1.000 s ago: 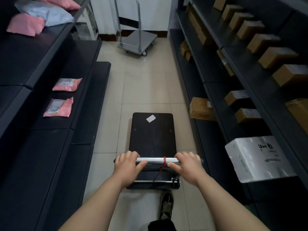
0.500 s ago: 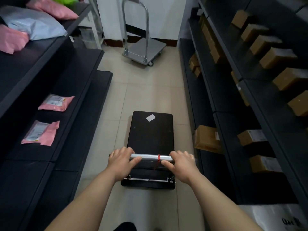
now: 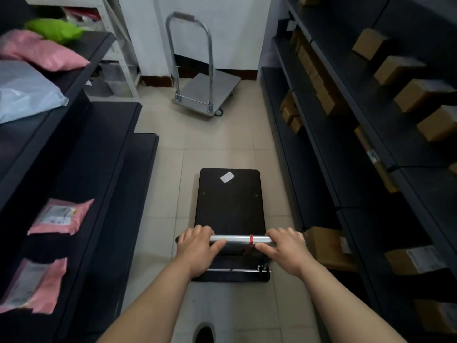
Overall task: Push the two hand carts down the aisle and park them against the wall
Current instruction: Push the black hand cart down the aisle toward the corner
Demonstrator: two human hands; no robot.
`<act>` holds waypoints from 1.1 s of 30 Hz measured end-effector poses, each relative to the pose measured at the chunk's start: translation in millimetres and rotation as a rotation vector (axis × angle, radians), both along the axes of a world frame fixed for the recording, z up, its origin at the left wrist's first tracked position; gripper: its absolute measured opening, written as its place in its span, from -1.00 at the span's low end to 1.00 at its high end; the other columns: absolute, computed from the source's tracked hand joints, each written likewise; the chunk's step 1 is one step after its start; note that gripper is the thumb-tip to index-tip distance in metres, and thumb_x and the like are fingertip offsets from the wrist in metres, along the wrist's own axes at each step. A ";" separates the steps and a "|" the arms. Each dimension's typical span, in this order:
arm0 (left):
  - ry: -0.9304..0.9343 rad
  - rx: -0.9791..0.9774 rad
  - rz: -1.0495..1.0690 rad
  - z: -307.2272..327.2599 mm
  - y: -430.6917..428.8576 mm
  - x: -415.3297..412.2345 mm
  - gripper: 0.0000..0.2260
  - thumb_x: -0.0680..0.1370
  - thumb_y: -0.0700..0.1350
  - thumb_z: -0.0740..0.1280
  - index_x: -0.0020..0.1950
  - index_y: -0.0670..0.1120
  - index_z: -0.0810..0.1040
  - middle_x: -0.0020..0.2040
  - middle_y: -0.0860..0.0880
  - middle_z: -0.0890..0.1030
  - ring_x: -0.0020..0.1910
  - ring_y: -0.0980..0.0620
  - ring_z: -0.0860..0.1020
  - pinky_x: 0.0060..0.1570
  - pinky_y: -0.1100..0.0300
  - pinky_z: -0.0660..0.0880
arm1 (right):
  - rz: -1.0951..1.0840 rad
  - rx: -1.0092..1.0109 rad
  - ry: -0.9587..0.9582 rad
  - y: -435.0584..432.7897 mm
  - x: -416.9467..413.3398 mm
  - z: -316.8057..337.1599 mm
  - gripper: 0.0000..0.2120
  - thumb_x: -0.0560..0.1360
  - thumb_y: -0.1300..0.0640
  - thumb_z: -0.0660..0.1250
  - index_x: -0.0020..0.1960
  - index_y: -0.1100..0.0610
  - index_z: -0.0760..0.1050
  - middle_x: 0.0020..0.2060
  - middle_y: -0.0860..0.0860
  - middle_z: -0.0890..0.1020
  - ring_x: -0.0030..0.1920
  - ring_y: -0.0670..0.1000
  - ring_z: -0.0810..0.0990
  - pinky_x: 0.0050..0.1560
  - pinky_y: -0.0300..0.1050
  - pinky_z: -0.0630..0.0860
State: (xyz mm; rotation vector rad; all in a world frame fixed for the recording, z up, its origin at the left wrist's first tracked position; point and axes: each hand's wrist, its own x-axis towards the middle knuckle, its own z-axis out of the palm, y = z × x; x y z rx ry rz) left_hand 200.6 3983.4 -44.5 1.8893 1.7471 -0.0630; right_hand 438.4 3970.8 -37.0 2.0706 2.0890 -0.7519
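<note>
The black hand cart [image 3: 230, 209] stands on the tiled floor [image 3: 217, 144] in the lower centre of the frame, its flat deck pointing up the aisle; a small white label [image 3: 227, 176] lies near the far edge of the deck. The silver handle bar [image 3: 241, 239] crosses the near end of the cart; a red band [image 3: 251, 240] is wrapped around the bar right of its middle. The left hand [image 3: 197, 248] is closed over the left end of the bar, fingers curled over the top and thumb along the near side; the right hand [image 3: 286, 251] is closed over the right end in the same manner; both forearms extend from the bottom edge of the frame.

The silver hand cart [image 3: 210, 91] stands in the upper centre of the frame, well apart from the black cart; its tall looped handle [image 3: 189, 58] is upright on the near side, and its far edge is close to the white wall [image 3: 222, 33]; whether it touches the wall cannot be told.

Dark shelving [image 3: 99, 169] lines the left of the frame, carrying pink mailer bags [image 3: 59, 216], a pale blue bag [image 3: 24, 92] and a green bag [image 3: 54, 30]; dark shelving [image 3: 346, 157] lines the right of the frame, carrying brown cardboard boxes [image 3: 420, 95]. A shoe tip [image 3: 204, 334] shows at the bottom centre.
</note>
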 end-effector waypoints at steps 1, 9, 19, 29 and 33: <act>-0.001 0.001 -0.003 -0.7 16.1 -0.9 -0.67 0.55 0.24 0.09 0.09 0.04 0.40 0.12 0.00 0.46 0.17 -0.06 0.38 0.21 0.08 0.26 | -0.006 -0.001 0.009 15.1 -0.7 -0.1 -0.65 0.51 -0.33 0.14 0.00 -0.07 0.43 -0.05 -0.08 0.50 0.01 0.01 0.38 0.09 -0.03 0.27; -0.028 0.020 -0.007 -2.6 142.8 3.6 -0.70 0.56 0.22 0.10 0.10 0.04 0.40 0.11 0.01 0.45 0.15 -0.05 0.37 0.19 0.10 0.25 | -0.017 0.017 0.010 139.4 3.0 -2.6 -0.59 0.51 -0.34 0.12 0.08 -0.06 0.47 0.01 -0.06 0.54 0.07 0.03 0.42 0.12 -0.02 0.28; -0.045 0.023 0.017 -3.9 319.9 14.8 -0.79 0.56 0.21 0.11 0.00 0.09 0.34 0.02 0.05 0.40 0.13 -0.04 0.35 0.16 0.11 0.23 | 0.025 0.024 -0.001 316.6 15.1 -1.5 -0.67 0.53 -0.31 0.12 -0.04 -0.06 0.38 0.01 -0.02 0.55 0.08 0.07 0.44 0.08 -0.02 0.27; -0.069 0.033 -0.018 -5.9 469.8 16.0 -0.73 0.55 0.20 0.14 0.04 0.04 0.40 -0.03 0.06 0.37 0.10 -0.05 0.35 0.15 0.11 0.23 | -0.003 0.053 -0.022 455.1 15.3 -7.0 -0.60 0.53 -0.32 0.09 0.02 -0.01 0.44 -0.02 -0.02 0.55 0.06 0.07 0.46 0.01 -0.03 0.25; -0.067 0.028 -0.069 -7.3 528.3 5.9 -0.74 0.55 0.21 0.12 0.02 0.05 0.39 -0.03 0.05 0.37 0.08 -0.04 0.35 0.15 0.11 0.25 | -0.047 0.039 -0.028 504.7 5.3 -8.6 -0.59 0.52 -0.33 0.10 0.01 -0.01 0.44 -0.02 -0.02 0.55 0.05 0.07 0.45 0.00 -0.03 0.25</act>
